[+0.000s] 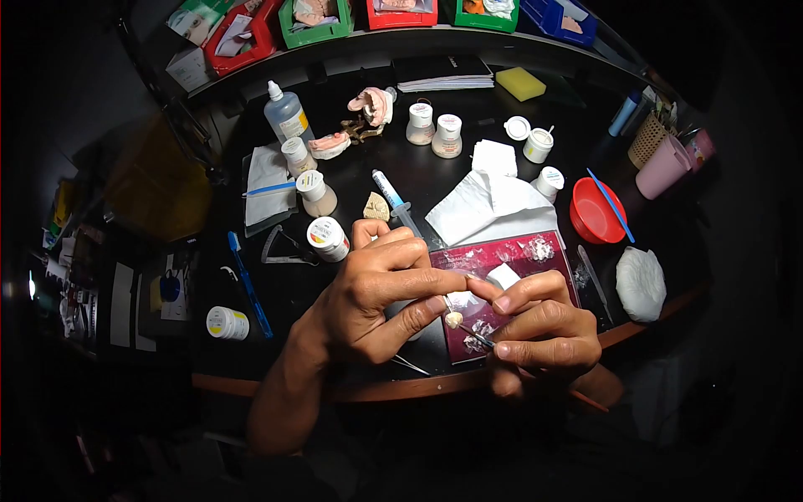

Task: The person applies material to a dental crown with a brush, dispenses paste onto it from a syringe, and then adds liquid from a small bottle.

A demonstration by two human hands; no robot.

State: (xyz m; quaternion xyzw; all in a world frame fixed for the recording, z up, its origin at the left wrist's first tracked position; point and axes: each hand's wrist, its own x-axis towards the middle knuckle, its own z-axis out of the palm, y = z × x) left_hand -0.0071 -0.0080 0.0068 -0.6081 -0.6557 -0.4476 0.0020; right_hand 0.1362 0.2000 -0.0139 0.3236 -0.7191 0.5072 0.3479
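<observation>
My left hand (pixel 389 293) is closed, with thumb and index finger near a small cream-coloured piece (pixel 453 320); what holds that piece is too small to make out. In my right hand (pixel 548 330) is a thin brush (pixel 478 337), its tip at the small piece and its reddish handle end showing below the hand. The fingertips of both hands meet above the piece. Beneath them lies a dark red slab (pixel 519 251) with white powdery material and a white square on it. Tweezers (pixel 411 366) partly show below my left hand.
White-lidded jars (pixel 327 239), a syringe (pixel 393 197) and a dental model (pixel 372 107) stand or lie beyond my hands. White tissues (pixel 493 201), a red bowl (pixel 597 210) and a white pad (pixel 641 284) are rightward. A blue toothbrush (pixel 249 284) lies left.
</observation>
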